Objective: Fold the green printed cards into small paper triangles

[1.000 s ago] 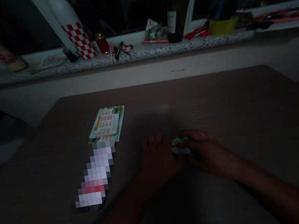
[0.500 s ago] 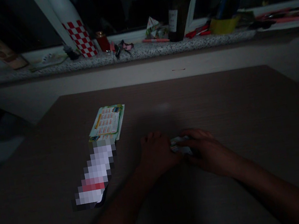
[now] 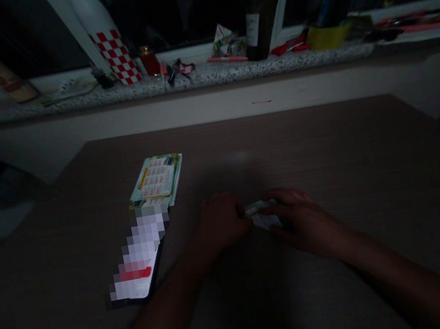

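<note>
Both of my hands rest on a dim brown table [image 3: 327, 145] near its middle. Between them lies a small pale card or folded paper [image 3: 260, 213]. My right hand [image 3: 298, 221] lies over it with fingers curled, pressing or gripping it. My left hand [image 3: 222, 223] is curled into a loose fist just left of the card, touching its left edge. The light is too low to name the card exactly.
A colourful calendar card stack [image 3: 157, 180] and a blurred white-and-red strip [image 3: 140, 258] lie left of my hands. Behind the table a granite windowsill [image 3: 172, 84] carries a red-checked white bottle [image 3: 105, 34], a dark wine bottle [image 3: 258, 19], a yellow bowl [image 3: 327, 36] and pens.
My left hand has slid a little to the left and curled up, uncovering more of the small card. My right hand stays on the card.
</note>
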Available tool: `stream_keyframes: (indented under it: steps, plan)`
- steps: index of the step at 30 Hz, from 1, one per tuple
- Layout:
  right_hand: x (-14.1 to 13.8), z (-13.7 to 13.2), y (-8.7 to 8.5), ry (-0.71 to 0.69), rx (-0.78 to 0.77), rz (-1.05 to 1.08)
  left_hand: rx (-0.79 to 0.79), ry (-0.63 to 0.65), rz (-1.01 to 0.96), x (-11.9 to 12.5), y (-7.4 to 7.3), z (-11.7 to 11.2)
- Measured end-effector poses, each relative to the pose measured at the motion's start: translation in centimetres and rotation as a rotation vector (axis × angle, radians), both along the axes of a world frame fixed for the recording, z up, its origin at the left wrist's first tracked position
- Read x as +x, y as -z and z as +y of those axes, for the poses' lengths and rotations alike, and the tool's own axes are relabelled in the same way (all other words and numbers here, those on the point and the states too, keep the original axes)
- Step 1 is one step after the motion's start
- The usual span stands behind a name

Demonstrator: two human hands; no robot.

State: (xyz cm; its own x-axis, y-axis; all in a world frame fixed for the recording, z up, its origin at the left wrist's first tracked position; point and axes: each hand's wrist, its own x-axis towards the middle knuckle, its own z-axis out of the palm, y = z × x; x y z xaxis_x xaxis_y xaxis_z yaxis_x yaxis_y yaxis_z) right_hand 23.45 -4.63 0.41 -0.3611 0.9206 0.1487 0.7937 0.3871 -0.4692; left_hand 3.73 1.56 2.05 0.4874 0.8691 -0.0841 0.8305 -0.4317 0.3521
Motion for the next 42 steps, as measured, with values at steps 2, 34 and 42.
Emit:
stream_keyframes:
  steps: [2,34,42]
  plan:
    - [0.0,0.0,0.0,-0.006,-0.002,-0.005,-0.018,0.0,-0.03,-0.4,0.1,0.3]
    - [1.2,0.5,0.8,-0.094,0.049,0.11,0.157,0.389,-0.201,-1.3,1.3,-1.2]
    - [1.2,0.7,0.3,-0.13,0.077,0.207,0.262,0.394,-0.246,-1.3,1.4,-1.1]
